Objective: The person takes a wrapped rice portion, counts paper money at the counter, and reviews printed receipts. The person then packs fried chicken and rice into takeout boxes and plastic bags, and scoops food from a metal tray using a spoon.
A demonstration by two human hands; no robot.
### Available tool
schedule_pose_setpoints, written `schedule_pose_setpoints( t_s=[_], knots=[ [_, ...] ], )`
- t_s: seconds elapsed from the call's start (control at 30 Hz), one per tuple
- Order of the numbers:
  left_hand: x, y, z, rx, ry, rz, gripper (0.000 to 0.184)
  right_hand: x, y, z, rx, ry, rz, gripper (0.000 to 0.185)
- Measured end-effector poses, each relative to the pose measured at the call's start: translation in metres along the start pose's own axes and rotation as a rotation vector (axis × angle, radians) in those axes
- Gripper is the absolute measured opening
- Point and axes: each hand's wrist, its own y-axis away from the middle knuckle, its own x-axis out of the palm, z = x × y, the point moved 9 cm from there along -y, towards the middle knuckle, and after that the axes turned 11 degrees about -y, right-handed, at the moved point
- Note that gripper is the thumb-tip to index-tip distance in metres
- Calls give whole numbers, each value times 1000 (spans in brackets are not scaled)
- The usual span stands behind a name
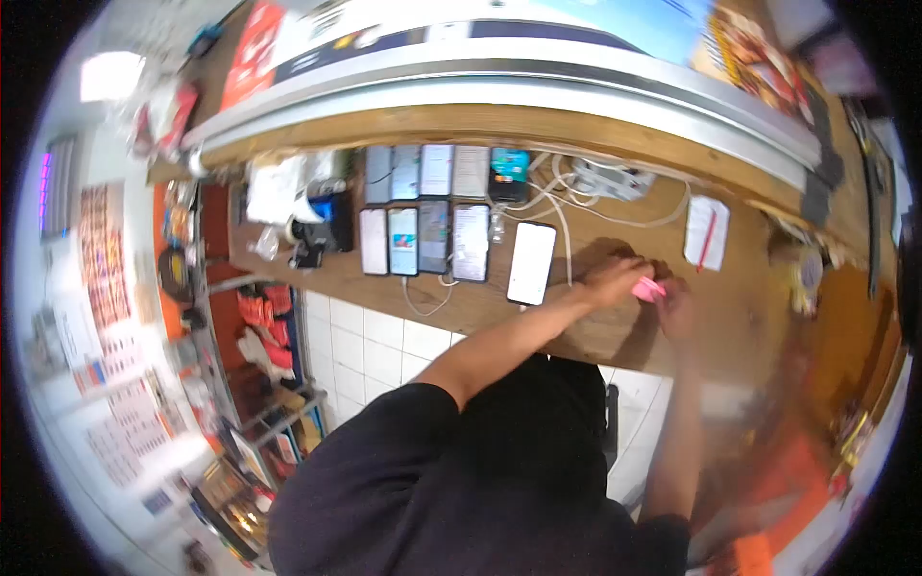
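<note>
A small bright pink thing (649, 289), its kind too small to make out, sits between my two hands above the wooden desk (615, 336). My left hand (615, 281) comes in from the left with its fingers closed on it. From the right, my right hand (676, 309) meets it with bent fingers, somewhat blurred. Left of my hands lies a phone with a lit white screen (531, 264). To their upper right is a white notepad (715, 233) with a red pen (707, 240) across it.
Several phones, including one with a white screen (471, 242), lie in two rows at the back left. White cables (564, 226) run from a power strip (613, 180). A wooden shelf edge (499, 120) overhangs the back. Shelves with goods (264, 326) stand at left.
</note>
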Motion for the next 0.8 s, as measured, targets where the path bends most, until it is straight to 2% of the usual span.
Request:
schedule_pose_setpoints(
  t_s=[0.07, 0.13, 0.17, 0.2, 0.23, 0.27, 0.33, 0.37, 0.47, 0.5, 0.53, 0.57, 0.6, 0.63, 0.67, 0.7, 0.73, 0.77, 0.8],
  knots=[
    [-30, -2, -11, -126, 9, -55, 31, -5, -10, 13, -32, 19, 38, 18],
    [-42, 4, -8, -236, 37, -93, 34, -18, -22, 63, 47, 88, 66, 17],
    [-63, 15, -16, -148, 69, -342, 36, -8, -29, 51, 5, 90, 111, 17],
    [-82, 35, -23, -55, 88, -581, 38, -13, -39, 17, 23, 4, 30, 19],
    [-92, 57, -20, -88, 69, -609, 38, -18, -50, -7, 50, -85, -57, 21],
    [-100, 83, -11, -197, 106, -554, 34, -14, -62, -4, 26, -90, -28, 21],
    [-112, 148, 7, -392, 194, -444, 27, -29, -74, 32, -256, 162, -212, 25],
    [-113, 189, 15, -482, 243, -391, 23, -23, -83, 23, -268, 146, -214, 24],
    [-117, 331, 30, -705, 92, -534, 27, 9, -127, -79, -135, -399, -122, 22],
    [-110, 381, 33, -766, 23, -592, 29, 27, -134, -69, -154, -393, -102, 22],
    [-84, 437, 48, -936, 92, -599, 32, 52, -139, -72, 11, -827, -38, 21],
    [-51, 492, 58, -1100, 167, -593, 36, 87, -126, -14, 199, -1253, 24, 19],
    [-18, 543, 60, -1204, 246, -612, 45, 112, -99, 39, 241, -1173, -224, 17],
    [18, 588, 60, -1300, 325, -627, 54, 147, -83, 143, 60, -531, -43, 16],
    [67, 628, 62, -1438, 465, -562, 59, 194, -65, 217, -104, 120, 125, 15],
    [106, 661, 62, -1568, 606, -488, 65, 237, -49, 273, -256, -76, 188, 14],
    [117, 676, 59, -1511, 946, -626, 69, 305, -65, 236, -220, -321, 310, 16],
    [118, 686, 54, -1427, 1291, -746, 73, 355, -57, 281, -284, -409, 329, 16],
    [98, 705, 56, -1407, 1298, -721, 73, 400, -53, 315, -230, -374, 417, 15]
  ],
)
